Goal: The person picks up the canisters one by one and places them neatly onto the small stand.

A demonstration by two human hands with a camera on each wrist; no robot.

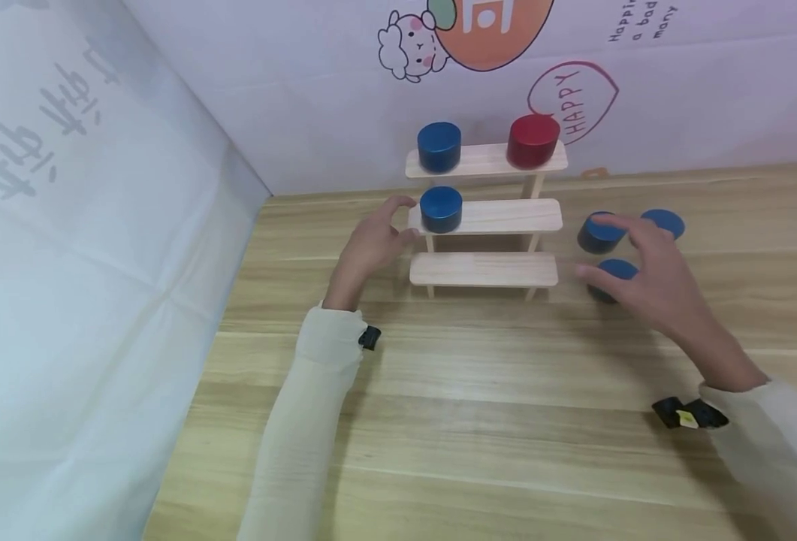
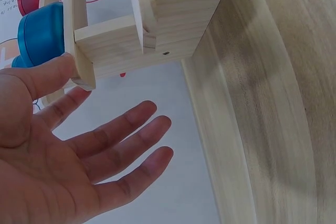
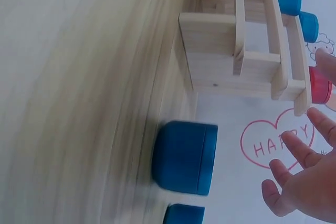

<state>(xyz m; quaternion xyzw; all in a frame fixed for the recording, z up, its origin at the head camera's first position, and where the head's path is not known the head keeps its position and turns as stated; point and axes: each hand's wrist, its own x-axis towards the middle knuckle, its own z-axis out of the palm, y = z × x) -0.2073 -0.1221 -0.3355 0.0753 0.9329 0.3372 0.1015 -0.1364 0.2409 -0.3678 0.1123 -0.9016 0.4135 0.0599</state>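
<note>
Right hand (image 1: 655,274) hovers open-fingered over three blue cylinders (image 1: 601,233) lying on the table (image 1: 479,421) right of the wooden shelf (image 1: 484,218); they look light, rigid, smooth-painted, best pinched across the round sides.

- Both arms wear long, loose sleeves of pale cream fabric, reaching down to the wrists.
- The left hand (image 1: 371,244) is bare; a small black clip sits at its cuff.
- The right hand (image 1: 655,274) is bare; a black strap with a yellow tag sits at its cuff.
</note>
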